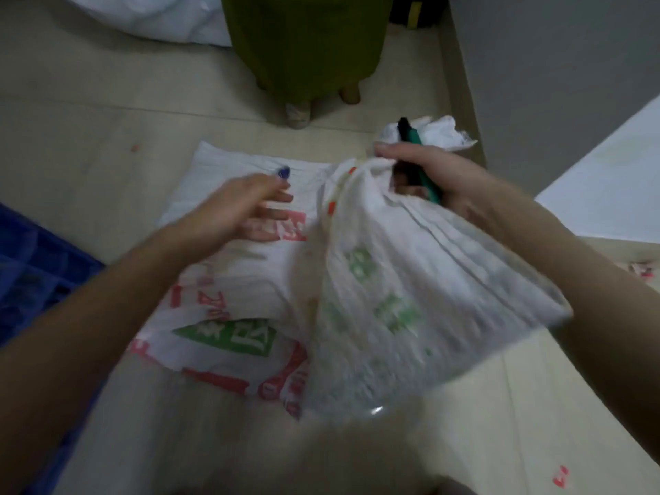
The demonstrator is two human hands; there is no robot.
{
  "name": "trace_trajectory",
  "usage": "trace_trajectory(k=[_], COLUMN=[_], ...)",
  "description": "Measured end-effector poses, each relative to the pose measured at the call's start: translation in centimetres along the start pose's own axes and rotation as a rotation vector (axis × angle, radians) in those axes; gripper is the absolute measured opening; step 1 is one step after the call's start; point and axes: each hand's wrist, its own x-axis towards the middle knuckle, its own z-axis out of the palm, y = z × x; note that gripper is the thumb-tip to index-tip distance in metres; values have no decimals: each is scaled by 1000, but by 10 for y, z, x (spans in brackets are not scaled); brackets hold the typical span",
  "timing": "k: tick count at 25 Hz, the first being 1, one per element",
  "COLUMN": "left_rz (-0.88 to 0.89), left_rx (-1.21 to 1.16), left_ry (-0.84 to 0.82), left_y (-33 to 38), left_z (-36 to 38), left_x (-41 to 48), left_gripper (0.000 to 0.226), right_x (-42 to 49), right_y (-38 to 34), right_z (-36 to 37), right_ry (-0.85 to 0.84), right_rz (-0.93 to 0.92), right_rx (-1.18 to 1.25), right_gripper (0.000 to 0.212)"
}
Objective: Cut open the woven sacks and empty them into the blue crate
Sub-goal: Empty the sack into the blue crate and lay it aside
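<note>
Currently I am watching the right hand (pixel 428 169) gripping the gathered neck of a woven sack (pixel 410 280) together with a green-handled cutter (pixel 416 139); the sack is hanging lifted above a second printed sack (pixel 228 287) lying flat on the floor; the left hand (pixel 243 205) is hovering spread, holding nothing; the blue crate (pixel 32 266) is sitting well apart at the left edge. Risks I am judging: the cutter, crowded against bunched fabric and fingers, could be nicking the hand; contents could be spilling short of the crate.
</note>
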Motion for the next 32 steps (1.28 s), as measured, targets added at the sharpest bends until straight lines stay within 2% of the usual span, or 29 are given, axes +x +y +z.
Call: trace_trajectory(k=[2,5,7,9,11,12,13,14,15,17,18,19,20,21,22,24,25,26,28,30,32], left_rz=[-65,-71,-151,-236,-224,-146,-42,-4,-70,-410,-574,-688,-741,-720,-681,-628,-608,-578,-536,-533,-542], left_rx=[1,117,178,392,766,896,954,999,1053,1190,1260,1294,1311,1340,1371,1328,1272,1227,1059,910,890], left_ry=[-31,-53,57,192,371,451,464,395,275,20,-110,-159,-144,-78,-10,78,108,130,168,134,82], left_y=[27,40,39,36,34,35,36,37,34,9,-11,-36,-58,-80,-96,-120,-129,-139,-155,-165,-169], left_z=[-29,-55,-75,-99,-119,-123,-122,-119,-113,-101,-96,-95,-91,-86,-80,-65,-59,-55,-52,-53,-55], left_x=[-15,-35,-38,-37,-36,-35,-33,-32,-30,-23,-21,-19,-18,-16,-17,-16,-15,-14,-14,-15,-14], left_gripper=[53,47,39,15,25,31,29,21,12,13,25,53,79,91,93,91,89,88,86,86,87], right_x=[35,95,128,145,151,152,156,160,163,165,166,168,168,170,172,178,180,183,192,201,207], right_y=[-10,-10,0,11,25,33,41,48,53,54,51,44,35,27,21,22,25,32,52,73,80], right_z=[41,115,157,190,214,223,228,233,236,239,237,236,232,229,224,210,202,195,178,167,167], right_ry=[14,-48,-57,-107,-163,-183,-206,-232,-266,-331,-341,-334,-296,-228,-143,57,147,190,104,-50,-128], right_rz=[28,47,-4,3,26,36,40,42,53,115,138,139,106,26,-105,-422,-530,-563,-473,-302,-193], right_rx=[7,49,9,-5,-18,-64,-121,-178,-224,-260,-236,-189,-150,-171,-300,-855,-1146,-1347,-1533,-1594,-1654], right_gripper=[14,20,10,10,17,21,22,18,11,10,14,15,14,11,10,29,39,49,57,56,55])
